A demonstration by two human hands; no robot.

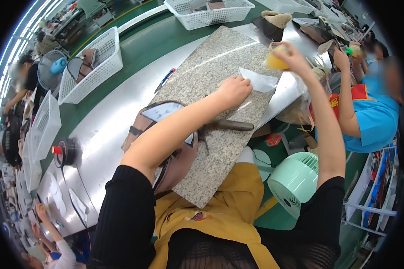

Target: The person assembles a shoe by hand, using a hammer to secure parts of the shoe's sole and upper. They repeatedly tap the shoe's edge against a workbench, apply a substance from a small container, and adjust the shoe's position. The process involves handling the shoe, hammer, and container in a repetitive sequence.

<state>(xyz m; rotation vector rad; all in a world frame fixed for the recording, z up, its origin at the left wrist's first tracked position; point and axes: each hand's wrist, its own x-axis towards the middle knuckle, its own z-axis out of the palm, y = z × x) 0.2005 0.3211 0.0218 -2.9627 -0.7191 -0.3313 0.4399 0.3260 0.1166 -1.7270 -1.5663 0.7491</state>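
My left hand (235, 91) rests on the speckled stone slab (193, 62), fingers curled together over the near edge of a thin white piece of sheet (261, 81). Raised past the slab's right side, my right hand (292, 59) is closed around a rounded yellow object (278, 58), too blurred to name closely. Below my left wrist lies a hammer (232, 125) with a dark handle, its head partly hidden. A brownish-pink bag piece (182, 162) with dark straps sits under my left forearm, which covers part of it.
Blue and red pens (166, 80) lie at the slab's left edge. White baskets (94, 67) stand on the green surface beyond the metal table (103, 148). A mint-green fan (294, 181) is near my right elbow. At the right sits a co-worker in a blue shirt (377, 107).
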